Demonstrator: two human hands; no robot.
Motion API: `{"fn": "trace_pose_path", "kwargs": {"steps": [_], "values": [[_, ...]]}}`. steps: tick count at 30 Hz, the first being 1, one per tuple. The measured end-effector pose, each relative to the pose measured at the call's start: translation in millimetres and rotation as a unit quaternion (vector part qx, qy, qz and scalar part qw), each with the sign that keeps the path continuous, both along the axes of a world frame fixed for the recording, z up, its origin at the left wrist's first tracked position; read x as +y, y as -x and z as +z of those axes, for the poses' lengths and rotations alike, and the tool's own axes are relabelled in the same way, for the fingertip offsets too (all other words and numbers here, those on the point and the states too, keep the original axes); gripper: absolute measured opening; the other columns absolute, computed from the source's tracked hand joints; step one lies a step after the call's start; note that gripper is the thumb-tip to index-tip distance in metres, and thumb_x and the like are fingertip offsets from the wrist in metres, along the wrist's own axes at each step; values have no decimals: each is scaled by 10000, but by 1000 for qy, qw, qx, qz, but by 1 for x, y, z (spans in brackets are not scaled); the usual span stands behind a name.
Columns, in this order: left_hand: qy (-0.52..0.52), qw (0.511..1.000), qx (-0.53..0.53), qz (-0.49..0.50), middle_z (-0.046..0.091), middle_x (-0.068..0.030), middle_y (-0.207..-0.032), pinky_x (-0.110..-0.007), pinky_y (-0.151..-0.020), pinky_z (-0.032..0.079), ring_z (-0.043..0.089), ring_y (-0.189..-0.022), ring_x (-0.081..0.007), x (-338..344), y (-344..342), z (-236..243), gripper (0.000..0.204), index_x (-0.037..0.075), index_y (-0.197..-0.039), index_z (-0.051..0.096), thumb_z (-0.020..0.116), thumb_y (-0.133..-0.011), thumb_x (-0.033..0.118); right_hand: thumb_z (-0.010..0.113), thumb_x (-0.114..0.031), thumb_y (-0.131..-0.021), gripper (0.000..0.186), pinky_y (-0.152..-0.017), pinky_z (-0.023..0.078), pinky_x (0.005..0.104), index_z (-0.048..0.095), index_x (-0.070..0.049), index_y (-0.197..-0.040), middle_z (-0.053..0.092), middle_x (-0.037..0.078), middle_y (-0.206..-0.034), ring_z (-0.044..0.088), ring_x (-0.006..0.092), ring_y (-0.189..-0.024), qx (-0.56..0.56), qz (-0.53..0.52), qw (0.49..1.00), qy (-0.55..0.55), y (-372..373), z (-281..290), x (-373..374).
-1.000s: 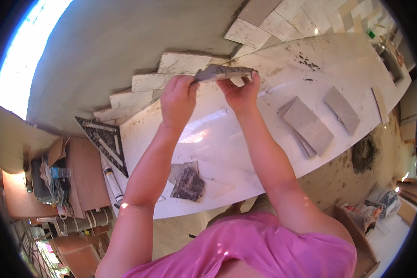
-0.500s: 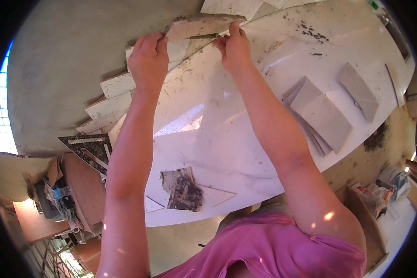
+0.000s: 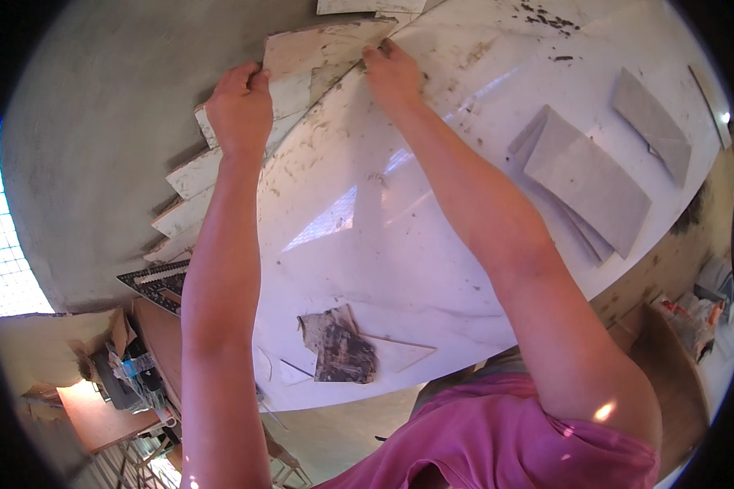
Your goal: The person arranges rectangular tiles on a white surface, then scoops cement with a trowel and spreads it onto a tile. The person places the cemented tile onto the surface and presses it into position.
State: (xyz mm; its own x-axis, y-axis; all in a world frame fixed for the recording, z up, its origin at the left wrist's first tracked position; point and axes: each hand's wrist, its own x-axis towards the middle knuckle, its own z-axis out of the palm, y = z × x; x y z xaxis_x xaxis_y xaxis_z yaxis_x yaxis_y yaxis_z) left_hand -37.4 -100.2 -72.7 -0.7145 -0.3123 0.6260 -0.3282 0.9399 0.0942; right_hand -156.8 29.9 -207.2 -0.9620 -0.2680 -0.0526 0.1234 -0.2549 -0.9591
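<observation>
A pale tile (image 3: 322,46) with a rough, mortar-smeared edge lies against the grey wall, in line with stepped tiles (image 3: 196,175) along the white worktop's back edge. My left hand (image 3: 240,110) pinches its left end, fingers closed at the lower corner. At the right end, my right hand (image 3: 393,75) has its fingertips closed on the tile's lower corner, near the worktop (image 3: 432,244). Parts of both grips are hidden by the hands themselves.
Grey tiles (image 3: 587,175) lie stacked on the right, with another tile (image 3: 652,122) beyond. Nearer are a dirty dark scrap (image 3: 342,350) and a triangular offcut (image 3: 395,352). A black set square (image 3: 156,285) rests at the left. Dark crumbs (image 3: 546,18) dot the far right.
The tile has tipped back from a tilted, edge-on pose to lie flatter against the wall. Both hands stay at its ends; the whole view has shifted slightly.
</observation>
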Motion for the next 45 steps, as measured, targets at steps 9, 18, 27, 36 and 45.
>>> {"fn": "trace_pose_path", "kwargs": {"steps": [9,18,27,36,45], "values": [[-3,999,-16,36,750,-141,-952,-408,-788,557,718,-849,-333,-18,8,4,202,66,-1016,769,749,-858,191,554,-145,-833,428,-929,513,447,621,45,-1210,722,249,-1099,677,417,-1054,19,19,999,-46,4,3,-9],[-29,997,-43,58,754,-141,-902,-402,-790,553,721,-827,-326,-12,10,11,235,69,-1037,768,727,-880,239,562,-113,-831,437,-879,520,431,604,51,-1234,730,248,-1057,686,413,-1003,66,-14,995,-71,10,-16,-25],[-34,998,-32,44,762,-142,-920,-396,-806,550,725,-846,-315,-25,12,9,254,50,-1051,761,743,-868,226,565,-121,-784,513,-965,499,474,566,59,-1264,694,304,-1129,641,461,-1114,70,16,997,-39,15,-22,-28],[-44,993,-80,79,759,-148,-934,-395,-817,542,720,-858,-320,-27,14,16,244,49,-1050,756,737,-871,214,558,-84,-847,519,-899,509,366,565,17,-1356,734,173,-1121,678,306,-1022,74,51,994,-66,21,-24,-24],[-78,991,-71,81,760,-160,-950,-392,-822,545,727,-870,-315,-34,6,9,259,23,-1069,751,741,-867,185,549,-64,-859,499,-877,507,334,573,-8,-1354,730,141,-1133,664,248,-996,56,53,996,-34,14,-21,-21]]}}
